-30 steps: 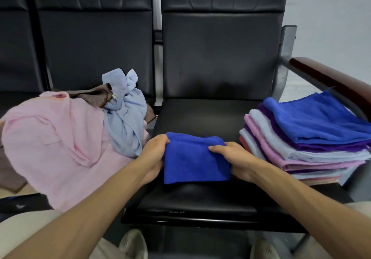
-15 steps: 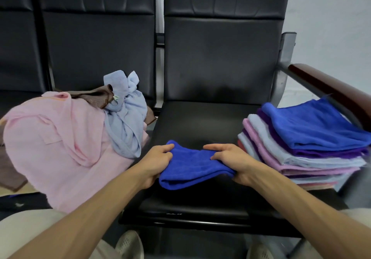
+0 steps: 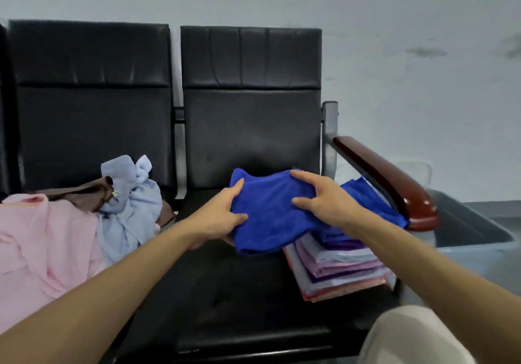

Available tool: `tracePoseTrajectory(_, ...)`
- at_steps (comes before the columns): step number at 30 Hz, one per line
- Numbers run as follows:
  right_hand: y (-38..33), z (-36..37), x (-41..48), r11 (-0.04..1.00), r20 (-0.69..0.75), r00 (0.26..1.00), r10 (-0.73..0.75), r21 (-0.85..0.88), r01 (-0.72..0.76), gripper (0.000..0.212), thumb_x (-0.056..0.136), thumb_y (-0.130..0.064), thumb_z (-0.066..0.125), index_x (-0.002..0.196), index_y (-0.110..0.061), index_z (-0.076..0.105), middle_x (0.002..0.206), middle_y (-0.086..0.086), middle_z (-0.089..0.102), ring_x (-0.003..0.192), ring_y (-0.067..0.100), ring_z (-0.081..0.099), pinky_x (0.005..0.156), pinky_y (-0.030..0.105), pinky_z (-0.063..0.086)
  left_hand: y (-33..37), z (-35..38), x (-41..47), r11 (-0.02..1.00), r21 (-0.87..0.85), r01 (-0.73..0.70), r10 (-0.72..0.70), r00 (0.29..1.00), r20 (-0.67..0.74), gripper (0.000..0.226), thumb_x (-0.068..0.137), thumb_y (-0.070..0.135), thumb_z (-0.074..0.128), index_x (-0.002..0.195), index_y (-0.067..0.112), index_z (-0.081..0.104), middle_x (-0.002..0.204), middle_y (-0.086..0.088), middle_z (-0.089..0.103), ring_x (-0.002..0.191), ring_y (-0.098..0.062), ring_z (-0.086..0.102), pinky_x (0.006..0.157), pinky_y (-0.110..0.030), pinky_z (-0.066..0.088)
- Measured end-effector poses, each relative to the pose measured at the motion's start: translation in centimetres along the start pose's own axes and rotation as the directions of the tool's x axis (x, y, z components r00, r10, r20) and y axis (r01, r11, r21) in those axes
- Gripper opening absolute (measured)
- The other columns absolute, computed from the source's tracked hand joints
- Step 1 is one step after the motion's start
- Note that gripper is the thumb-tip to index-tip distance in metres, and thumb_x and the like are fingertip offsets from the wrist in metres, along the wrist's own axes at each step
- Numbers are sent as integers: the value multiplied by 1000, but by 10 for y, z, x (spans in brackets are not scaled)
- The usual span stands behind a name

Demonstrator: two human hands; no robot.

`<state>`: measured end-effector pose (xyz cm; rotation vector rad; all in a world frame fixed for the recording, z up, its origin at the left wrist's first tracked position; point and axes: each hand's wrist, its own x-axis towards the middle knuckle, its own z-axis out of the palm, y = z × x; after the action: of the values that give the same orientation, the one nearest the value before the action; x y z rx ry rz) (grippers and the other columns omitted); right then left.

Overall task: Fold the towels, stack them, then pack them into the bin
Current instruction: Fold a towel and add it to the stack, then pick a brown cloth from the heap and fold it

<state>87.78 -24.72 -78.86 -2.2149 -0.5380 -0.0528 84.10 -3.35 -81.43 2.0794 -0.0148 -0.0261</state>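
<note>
A folded blue towel [image 3: 270, 211] hangs above the black seat [image 3: 225, 284], lifted and partly over the stack. My left hand [image 3: 222, 217] grips its left edge, thumb on top and fingers under. My right hand [image 3: 324, 200] holds its right side with fingers spread over the cloth and thumb beneath. The stack of folded towels [image 3: 338, 270] in blue, purple, pink and pale blue lies on the seat's right side under my right wrist. A grey bin [image 3: 473, 228] stands to the right, beyond the armrest.
Unfolded towels lie heaped on the left seat: a pink one [image 3: 42, 251], a pale blue one [image 3: 129, 206] and a brown one [image 3: 84, 194]. A dark red armrest [image 3: 389, 183] rises between the stack and the bin. My knee [image 3: 417, 335] shows at the lower right.
Both hands lifted the folded blue towel off the seat and carried it right, toward the stack. The view tilted up, bringing the wall and the bin into sight.
</note>
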Motion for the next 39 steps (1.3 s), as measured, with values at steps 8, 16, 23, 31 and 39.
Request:
tracePoseTrajectory(8, 40, -112, 9, 989, -156, 987, 30, -136, -51, 54, 92, -9, 58, 140, -28, 45, 138, -6, 45, 119, 13, 47, 94, 19, 35, 86, 68, 58, 957, -266, -114, 124, 992, 22, 79, 93, -1, 55, 153, 29, 12, 138, 3, 40, 100, -16, 59, 67, -31, 59)
tracePoseTrajectory(16, 85, -103, 6, 762, 124, 942, 312, -625, -170, 67, 91, -26, 61, 147, -14, 29, 146, 8, 41, 130, 25, 43, 102, 30, 36, 57, 126, 84, 991, -131, 27, -10, 992, 127, 79, 87, -1, 58, 152, 26, 22, 136, -4, 43, 90, -17, 62, 59, -26, 57)
tracePoseTrajectory(23, 57, -89, -7, 461, 48, 983, 175, -886, -39, 28, 89, -15, 52, 116, -9, 51, 120, 11, 46, 111, 29, 45, 85, 33, 43, 42, 91, 69, 998, 26, -65, 63, 995, 73, 54, 87, 7, 64, 137, 16, 45, 136, -6, 35, 71, -17, 67, 50, -21, 52)
tracePoseTrajectory(31, -3, -19, 8, 518, 148, 988, -40, -843, 148, 24, 87, -15, 51, 110, -10, 56, 115, 8, 45, 114, 26, 42, 75, 36, 44, -16, -14, 11, 997, 2, -82, 82, 996, -32, 19, 93, 7, 56, 107, 20, 61, 103, -6, 62, 65, -15, 68, 52, -25, 49)
tracePoseTrajectory(39, -66, 121, 48, 660, 382, 918, -102, -665, 350, 36, 91, -30, 54, 124, -17, 55, 123, 5, 47, 113, 26, 52, 91, 38, 47, -117, -93, -54, 959, 281, -37, 143, 919, -367, 16, 93, 13, 52, 99, 25, 60, 69, 5, 64, 57, -5, 59, 60, -23, 48)
